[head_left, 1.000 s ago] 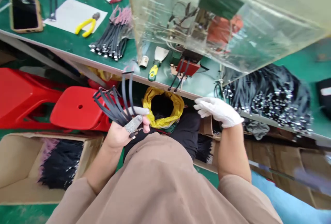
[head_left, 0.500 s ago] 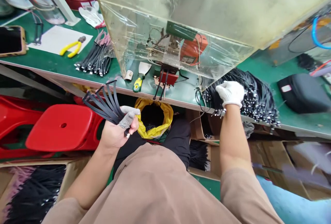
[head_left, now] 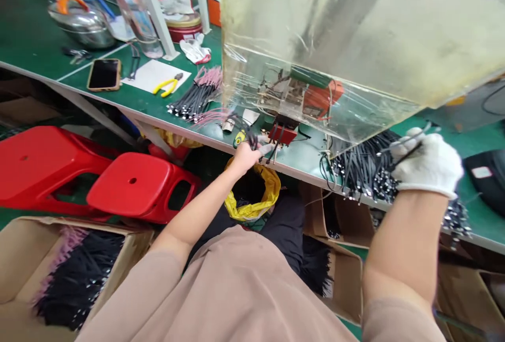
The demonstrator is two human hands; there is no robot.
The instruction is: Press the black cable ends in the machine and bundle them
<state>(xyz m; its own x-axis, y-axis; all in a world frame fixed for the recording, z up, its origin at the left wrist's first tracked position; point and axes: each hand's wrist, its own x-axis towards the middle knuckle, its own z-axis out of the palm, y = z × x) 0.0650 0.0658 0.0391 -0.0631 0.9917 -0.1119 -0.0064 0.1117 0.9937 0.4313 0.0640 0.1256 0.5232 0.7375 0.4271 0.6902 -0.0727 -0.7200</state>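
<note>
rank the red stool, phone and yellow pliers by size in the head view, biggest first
1. Red plastic stool
2. Phone and yellow-handled pliers: they look alike, so unranked

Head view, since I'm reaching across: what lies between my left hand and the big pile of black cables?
The head view shows a red fixture with black leads standing in it between your left hand and the black cable pile.
</note>
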